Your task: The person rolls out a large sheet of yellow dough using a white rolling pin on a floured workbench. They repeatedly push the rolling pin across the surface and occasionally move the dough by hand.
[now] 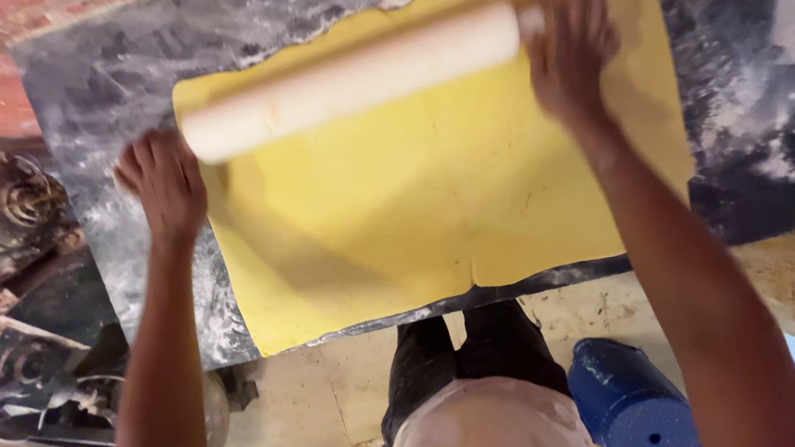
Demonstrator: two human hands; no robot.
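A wide sheet of yellow dough [419, 197] lies flat on a dark, flour-dusted stone slab [93, 82]. A long pale wooden rolling pin [352, 81] rests across the far half of the dough, slightly blurred. My left hand [163, 184] sits at the pin's left end, fingers curled on the handle. My right hand [571, 52] presses on the pin's right end, fingers spread over it. Both forearms reach out over the slab.
A blue plastic container [631, 407] stands on the floor at the lower right, beside my dark trousers [492, 347]. Rusty metal machinery [1, 266] crowds the left. A reddish wall [13, 17] borders the slab's far left. White flour [769, 141] coats the slab's right side.
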